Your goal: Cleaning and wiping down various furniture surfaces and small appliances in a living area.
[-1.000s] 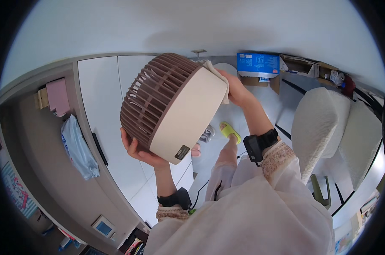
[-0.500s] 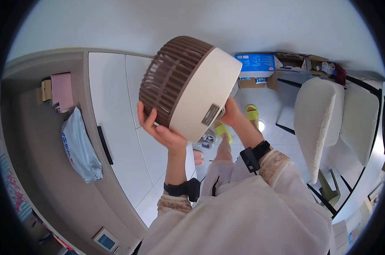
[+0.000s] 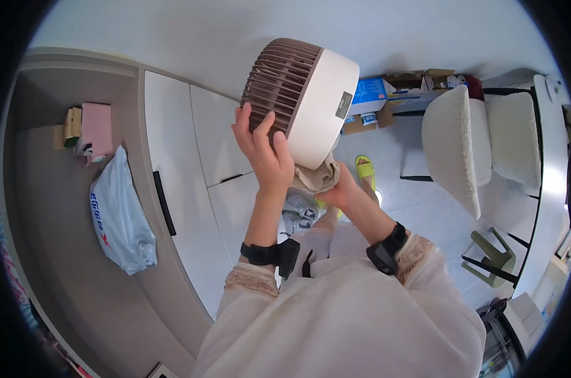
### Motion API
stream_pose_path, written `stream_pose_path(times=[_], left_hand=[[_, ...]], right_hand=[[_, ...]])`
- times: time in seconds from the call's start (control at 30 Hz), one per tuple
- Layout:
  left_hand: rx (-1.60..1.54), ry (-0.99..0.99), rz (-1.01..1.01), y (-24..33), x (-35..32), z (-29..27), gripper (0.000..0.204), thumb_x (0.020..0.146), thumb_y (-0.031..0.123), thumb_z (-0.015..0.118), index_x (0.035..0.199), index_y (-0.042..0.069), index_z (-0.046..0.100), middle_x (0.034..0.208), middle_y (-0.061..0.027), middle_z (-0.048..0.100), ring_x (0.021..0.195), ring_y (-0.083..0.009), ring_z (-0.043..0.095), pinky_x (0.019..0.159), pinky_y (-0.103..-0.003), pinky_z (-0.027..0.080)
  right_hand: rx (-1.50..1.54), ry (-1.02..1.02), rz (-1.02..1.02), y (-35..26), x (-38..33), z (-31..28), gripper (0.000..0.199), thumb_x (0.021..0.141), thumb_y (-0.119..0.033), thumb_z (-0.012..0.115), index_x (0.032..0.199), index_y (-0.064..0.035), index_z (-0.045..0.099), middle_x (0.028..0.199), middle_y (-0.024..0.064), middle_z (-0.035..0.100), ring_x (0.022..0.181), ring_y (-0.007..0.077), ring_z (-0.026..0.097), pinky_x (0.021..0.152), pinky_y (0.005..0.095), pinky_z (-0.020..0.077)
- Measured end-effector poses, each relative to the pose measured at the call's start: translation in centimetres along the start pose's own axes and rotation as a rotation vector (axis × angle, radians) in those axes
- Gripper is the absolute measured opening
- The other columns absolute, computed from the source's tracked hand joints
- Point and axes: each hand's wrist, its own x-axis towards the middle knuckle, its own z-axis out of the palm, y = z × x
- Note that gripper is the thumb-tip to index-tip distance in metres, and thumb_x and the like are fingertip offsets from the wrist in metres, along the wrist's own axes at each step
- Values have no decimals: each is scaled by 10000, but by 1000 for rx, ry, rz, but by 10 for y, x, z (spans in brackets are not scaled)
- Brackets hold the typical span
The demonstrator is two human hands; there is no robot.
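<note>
A round fan [image 3: 301,101] with a cream body and a brown slatted grille sits high in the upper middle of the frame, lifted off every surface and tilted so that the grille faces left. The left hand [image 3: 265,151] presses against the grille's lower edge, its fingers [image 3: 260,129] spread and curled over the slats, gripping the fan. The right hand [image 3: 336,189] is below the fan's underside, its fingers clenched around a beige cloth [image 3: 315,176] that touches the bottom of the cream housing. Both wrists carry black bands, and pale loose sleeves fill the lower middle of the frame.

To the left of the fan run white cabinet doors [image 3: 191,164] with dark handles. Further left, a grey countertop [image 3: 52,208] holds a pale blue plastic bag [image 3: 118,220] and, above it, a pink box [image 3: 96,129]. To the right of the fan stands a white fleecy chair [image 3: 465,145]. Cardboard boxes [image 3: 386,101] lie on the floor just right of the fan, a yellow slipper [image 3: 365,169] shows beneath them, and a green stool [image 3: 490,258] stands at the lower right.
</note>
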Motion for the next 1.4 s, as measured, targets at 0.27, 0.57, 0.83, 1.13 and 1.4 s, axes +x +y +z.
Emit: stream_pose_path(times=[0.27, 0.57, 0.83, 1.13, 1.4], left_hand=[[-62, -37, -51, -7, 10, -27, 301, 945, 189, 370, 1095, 20, 569, 1278, -162, 443, 1213, -347, 384, 1025, -443, 288], [44, 50, -129, -11, 45, -8, 439, 821, 151, 634, 1237, 89, 509, 1222, -160, 531, 1092, -327, 518, 935, -396, 389], [73, 23, -58, -13, 43, 2, 421, 784, 139, 633, 1192, 83, 544, 1213, -136, 539, 1052, -320, 520, 895, -423, 381], [95, 46, -17, -8, 38, 4, 313, 890, 166, 478, 1162, 28, 548, 1222, -163, 531, 1090, -314, 498, 929, -413, 380], [124, 96, -52, -10, 37, 7, 315, 918, 191, 425, 1174, 46, 535, 1218, -159, 542, 1055, -317, 519, 900, -420, 369]], right_hand=[[-462, -217, -381, 19, -61, 79, 462, 946, -342, 377, 1292, -42, 434, 1267, 125, 519, 1172, 264, 506, 996, 407, 401], [-3062, 135, -1002, 39, -6, 86, 588, 725, -338, 661, 1274, -186, 512, 1438, 152, 331, 1347, 316, 271, 1059, 576, 149], [-3024, 261, -1212, -4, 19, 125, 616, 685, -438, 664, 1237, -205, 521, 1409, 146, 371, 1288, 330, 348, 1043, 565, 192], [-2573, 446, -513, -90, 55, 180, 561, 856, -432, 532, 1294, -87, 466, 1312, 198, 467, 1193, 329, 461, 1011, 377, 340], [-2358, 612, -203, -124, 87, 177, 616, 875, -499, 410, 1318, -72, 447, 1295, 170, 501, 1180, 316, 485, 979, 354, 374]])
